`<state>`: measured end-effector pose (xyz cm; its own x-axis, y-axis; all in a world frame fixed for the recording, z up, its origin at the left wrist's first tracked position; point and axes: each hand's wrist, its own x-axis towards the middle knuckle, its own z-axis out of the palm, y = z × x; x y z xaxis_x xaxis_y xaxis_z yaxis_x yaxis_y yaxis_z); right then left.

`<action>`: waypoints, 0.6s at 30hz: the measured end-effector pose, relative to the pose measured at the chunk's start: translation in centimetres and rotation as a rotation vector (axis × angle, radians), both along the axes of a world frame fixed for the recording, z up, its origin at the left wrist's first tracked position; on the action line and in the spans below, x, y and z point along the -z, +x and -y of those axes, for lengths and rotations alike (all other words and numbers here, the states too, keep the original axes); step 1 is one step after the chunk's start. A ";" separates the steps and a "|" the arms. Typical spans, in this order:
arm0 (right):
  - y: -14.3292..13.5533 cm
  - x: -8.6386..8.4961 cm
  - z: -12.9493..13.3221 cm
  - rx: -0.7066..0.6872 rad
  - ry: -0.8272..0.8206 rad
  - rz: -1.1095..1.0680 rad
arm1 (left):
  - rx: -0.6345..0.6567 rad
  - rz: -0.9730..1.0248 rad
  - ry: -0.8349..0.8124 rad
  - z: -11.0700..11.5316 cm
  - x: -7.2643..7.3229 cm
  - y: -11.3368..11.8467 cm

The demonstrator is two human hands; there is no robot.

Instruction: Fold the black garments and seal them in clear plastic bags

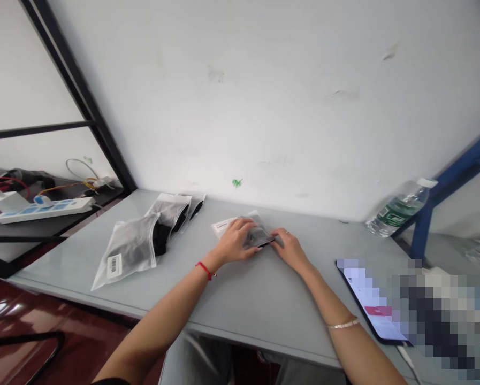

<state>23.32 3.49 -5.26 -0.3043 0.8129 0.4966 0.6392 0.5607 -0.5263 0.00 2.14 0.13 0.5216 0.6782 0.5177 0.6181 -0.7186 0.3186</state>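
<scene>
A small frosted plastic zip bag [259,233] with a dark item inside lies flat on the grey table, its far end bearing a printed label. My left hand [236,241], with a red bracelet at the wrist, is curled over the bag, fingers on top and thumb along the near edge. At the bag's right corner, by the dark edge, my right hand [290,248] pinches with thumb and fingers. Left of my hands lie several similar bags; the nearest frosted bag [133,248] has a barcode label and black fabric-like material showing at its open side.
A tablet-like screen [368,299] with a white cable lies at the right, beside a blurred-out area. A water bottle [400,209] leans near the blue frame [420,235]. At the left, a black rack holds a power strip [47,208] and cables. The wall [264,107] borders the table's back.
</scene>
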 end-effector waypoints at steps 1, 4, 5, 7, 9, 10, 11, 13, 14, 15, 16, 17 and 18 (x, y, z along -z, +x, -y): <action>-0.2 0.1 0.1 -0.027 -0.009 0.004 | -0.001 -0.055 -0.027 0.1 0.1 0.0; -0.9 0.3 0.5 -0.090 -0.028 0.042 | -0.037 -0.248 -0.129 0.4 0.5 0.3; -1.1 0.4 0.6 -0.113 -0.036 0.062 | -0.063 -0.292 -0.151 0.4 0.7 0.4; -1.6 0.6 1.0 -0.148 -0.052 0.094 | -0.137 -0.333 -0.161 0.3 1.1 0.6; -2.1 0.7 1.3 -0.153 -0.073 0.115 | -0.227 -0.344 -0.150 0.1 1.4 0.7; -2.3 0.8 1.5 -0.145 -0.087 0.131 | -0.272 -0.349 -0.146 -0.1 1.5 0.7; -2.4 0.8 1.6 -0.136 -0.102 0.154 | -0.321 -0.354 -0.145 -0.3 1.6 0.6; -2.5 0.7 1.8 -0.121 -0.130 0.211 | -0.420 -0.360 -0.144 -0.9 1.6 0.0; -2.5 0.7 1.9 -0.117 -0.141 0.237 | -0.467 -0.361 -0.145 -1.2 1.6 -0.3; -2.5 0.6 2.0 -0.115 -0.150 0.258 | -0.508 -0.360 -0.146 -1.6 1.6 -0.8; -2.4 0.5 2.1 -0.114 -0.158 0.277 | -0.540 -0.358 -0.147 -1.9 1.6 -1.2; -2.4 0.4 2.1 -0.113 -0.168 0.295 | -0.563 -0.355 -0.149 -2.3 1.6 -1.7; -2.4 0.3 2.2 -0.113 -0.177 0.314 | -0.576 -0.351 -0.149 -2.6 1.6 -2.1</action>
<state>20.93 1.30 -5.61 -0.5118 0.8306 0.2194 0.7242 0.5545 -0.4099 -2.08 4.73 -1.49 0.1762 0.9482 0.2642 0.9730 -0.2085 0.0994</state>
